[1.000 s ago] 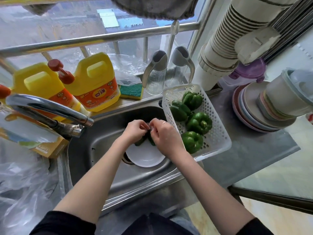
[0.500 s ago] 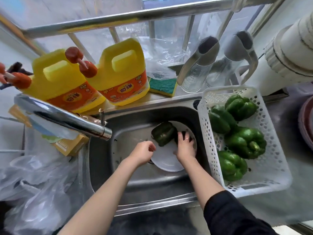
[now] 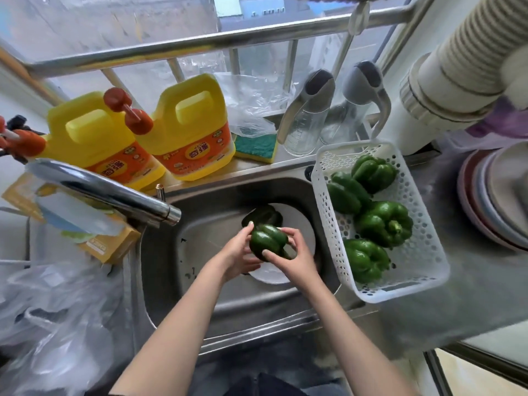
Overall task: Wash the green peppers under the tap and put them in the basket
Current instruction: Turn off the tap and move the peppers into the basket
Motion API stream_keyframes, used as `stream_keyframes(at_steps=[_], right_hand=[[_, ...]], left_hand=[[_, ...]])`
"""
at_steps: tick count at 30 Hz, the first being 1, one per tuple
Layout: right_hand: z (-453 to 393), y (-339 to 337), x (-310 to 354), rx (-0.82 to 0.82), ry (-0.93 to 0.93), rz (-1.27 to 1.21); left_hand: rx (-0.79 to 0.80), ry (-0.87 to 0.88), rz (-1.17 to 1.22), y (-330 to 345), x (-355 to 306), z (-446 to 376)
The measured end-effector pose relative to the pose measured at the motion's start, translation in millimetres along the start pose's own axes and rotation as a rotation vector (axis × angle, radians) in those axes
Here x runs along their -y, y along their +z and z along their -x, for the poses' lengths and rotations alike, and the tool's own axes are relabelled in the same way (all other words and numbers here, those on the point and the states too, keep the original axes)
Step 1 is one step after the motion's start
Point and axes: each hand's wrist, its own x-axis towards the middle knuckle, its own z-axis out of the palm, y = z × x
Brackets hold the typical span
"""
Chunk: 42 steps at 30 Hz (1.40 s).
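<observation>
Your left hand [image 3: 238, 254] and right hand [image 3: 297, 260] both grasp one green pepper [image 3: 268, 241] above the white plate [image 3: 300, 224] in the sink [image 3: 205, 281]. Move it under the tap [image 3: 114, 192] spout, rotating it, before transferring it to the basket [image 3: 423, 270].

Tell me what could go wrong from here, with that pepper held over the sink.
The held pepper sits well right of the tap spout, so it may go unrinsed unless the left hand and right hand carry it left. A second pepper lies on the white plate below and could be forgotten. The basket overhangs the sink edge; a dropped pepper might tip it.
</observation>
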Motion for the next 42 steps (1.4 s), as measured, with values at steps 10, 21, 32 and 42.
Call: stream_keyframes(at_steps=[10, 21, 32, 42], right_hand=[[15.4, 5.1, 41.7, 0.077, -0.287, 0.552], [35.6, -106.3, 109.2, -0.796, -0.507, 0.362], [-7.0, -172.0, 87.7, -0.658, -0.037, 0.720], [-4.3, -142.8, 91.0, -0.639, -0.115, 0.909]], left_hand=[[0.192, 0.430, -0.060, 6.1, -11.2, 46.1], [0.240, 0.382, -0.039, -15.1, -14.4, 56.8], [0.082, 0.291, -0.186, -19.1, -9.6, 40.9], [-0.018, 0.202, -0.211, -16.3, -6.8, 25.1]])
